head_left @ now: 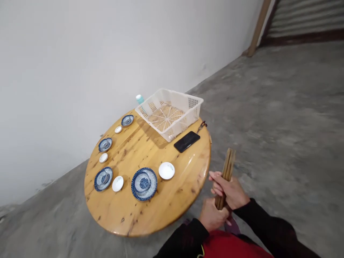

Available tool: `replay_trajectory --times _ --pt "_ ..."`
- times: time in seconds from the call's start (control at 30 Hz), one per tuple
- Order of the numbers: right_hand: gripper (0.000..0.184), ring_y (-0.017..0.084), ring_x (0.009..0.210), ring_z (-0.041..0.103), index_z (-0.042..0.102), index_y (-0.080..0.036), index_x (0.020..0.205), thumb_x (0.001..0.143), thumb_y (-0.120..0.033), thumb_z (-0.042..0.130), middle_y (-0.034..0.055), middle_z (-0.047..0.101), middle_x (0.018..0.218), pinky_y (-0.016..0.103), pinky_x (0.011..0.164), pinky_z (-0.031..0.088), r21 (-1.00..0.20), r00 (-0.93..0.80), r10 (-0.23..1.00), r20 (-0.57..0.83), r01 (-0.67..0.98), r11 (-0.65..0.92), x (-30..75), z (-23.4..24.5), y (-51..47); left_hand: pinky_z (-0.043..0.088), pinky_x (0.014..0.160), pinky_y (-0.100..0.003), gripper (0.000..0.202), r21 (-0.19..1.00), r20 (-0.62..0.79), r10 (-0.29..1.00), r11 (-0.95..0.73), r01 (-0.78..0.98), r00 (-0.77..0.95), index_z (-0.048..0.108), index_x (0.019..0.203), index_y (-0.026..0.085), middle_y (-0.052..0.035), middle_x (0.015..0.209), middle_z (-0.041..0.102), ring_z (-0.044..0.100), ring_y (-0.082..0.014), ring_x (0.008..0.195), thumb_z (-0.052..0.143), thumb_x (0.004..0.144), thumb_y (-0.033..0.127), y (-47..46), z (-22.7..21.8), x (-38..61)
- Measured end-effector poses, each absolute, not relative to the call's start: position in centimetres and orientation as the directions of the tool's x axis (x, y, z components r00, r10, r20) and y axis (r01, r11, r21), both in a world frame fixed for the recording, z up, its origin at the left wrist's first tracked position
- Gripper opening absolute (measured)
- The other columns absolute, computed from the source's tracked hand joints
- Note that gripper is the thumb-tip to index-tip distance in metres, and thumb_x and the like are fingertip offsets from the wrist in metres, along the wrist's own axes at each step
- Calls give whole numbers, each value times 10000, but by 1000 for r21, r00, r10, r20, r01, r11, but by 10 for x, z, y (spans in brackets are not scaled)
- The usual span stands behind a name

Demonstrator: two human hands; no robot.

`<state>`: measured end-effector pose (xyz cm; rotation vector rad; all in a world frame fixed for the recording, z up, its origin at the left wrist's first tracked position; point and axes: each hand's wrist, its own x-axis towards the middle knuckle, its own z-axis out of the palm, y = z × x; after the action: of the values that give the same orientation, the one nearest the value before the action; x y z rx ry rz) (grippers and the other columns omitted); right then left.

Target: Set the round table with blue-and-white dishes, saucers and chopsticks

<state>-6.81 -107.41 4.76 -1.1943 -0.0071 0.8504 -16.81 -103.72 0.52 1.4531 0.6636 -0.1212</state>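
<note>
Both my hands grip a bundle of brown wooden chopsticks (228, 167), held upright just off the right edge of a round wooden table (172, 200). My right hand (231, 190) wraps the middle of the bundle. My left hand (213, 215) closes around its lower end. On the table stand blue patterned plates with a bowl on each, the nearest plate (144, 183) beside a small white dish (166, 170). More plate sets (103, 178) and white dishes (117, 183) line the left edge.
A white plastic basket (172, 113) sits at the far side of the table, a black phone (186, 141) with a strap next to it. A teal-capped bottle (139, 99) stands behind the basket. White wall to the left, grey concrete floor around.
</note>
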Motion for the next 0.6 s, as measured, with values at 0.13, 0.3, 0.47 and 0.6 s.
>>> replay_trajectory --times 0.13,0.3,0.47,0.6 --pt "546 41 346 280 602 -187 656 601 -667 857 -107 345 400 246 414 407 -792 631 652 -419 -606 78 -26 70 -1096 373 449 -226 353 829 -559 334 199 522 759 504 650 197 25 516 537 474 -94 417 666 801 471 -1069 23 -141" --pt "575 29 350 290 599 -179 651 566 -675 876 -112 339 404 231 427 406 -753 542 714 -444 -657 30 -10 86 -1089 291 495 -224 452 878 -478 499 238 416 723 473 657 196 66 500 412 356 -67 492 686 792 571 -1078 37 -129" --pt "602 46 385 350 597 -184 731 563 -686 883 -102 396 451 244 471 447 -784 503 773 -386 -620 12 -8 92 -1066 270 488 -231 462 880 -474 571 313 356 670 446 630 204 62 490 393 336 -65 480 706 776 557 -1062 40 -124" --pt "638 131 559 576 627 -184 912 644 -732 810 -11 613 647 252 508 480 -910 553 791 -262 -415 -11 -12 89 -1051 236 451 -232 514 879 -473 627 383 285 619 441 637 212 74 468 359 306 -59 435 720 761 627 -1035 43 -117"
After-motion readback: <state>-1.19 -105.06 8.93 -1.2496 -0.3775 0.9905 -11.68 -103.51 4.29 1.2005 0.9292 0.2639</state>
